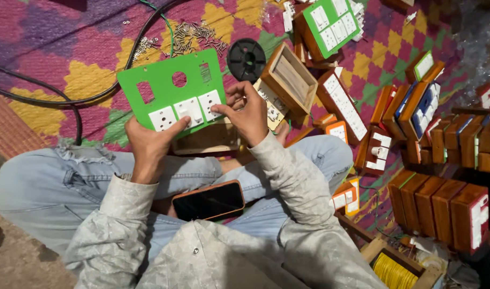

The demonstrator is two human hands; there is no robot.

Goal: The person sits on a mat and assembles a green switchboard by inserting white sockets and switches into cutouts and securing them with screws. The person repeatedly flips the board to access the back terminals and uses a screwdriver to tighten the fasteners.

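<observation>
Phone (208, 200) on lap; black spool (246, 59), perhaps screws (194, 35), wooden boxes (437, 206) on mat.

Dim, warm indoor light (brightest over the centre) leaves soft shadows; corners darken, perhaps lens vignetting. Focus is fairly sharp, with slight wide-angle bending at the edges.

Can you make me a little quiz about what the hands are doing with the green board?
1. True or false: both hands hold the green panel.
2. How many white sockets sit in the panel? A) one B) three C) six
3. What lies on the person's lap?

Key:
1. True: the left hand grips its lower edge, and the right hand pinches its right side.
2. B: three white sockets in a row, with empty cut-outs above.
3. A dark phone in an orange case.
</observation>
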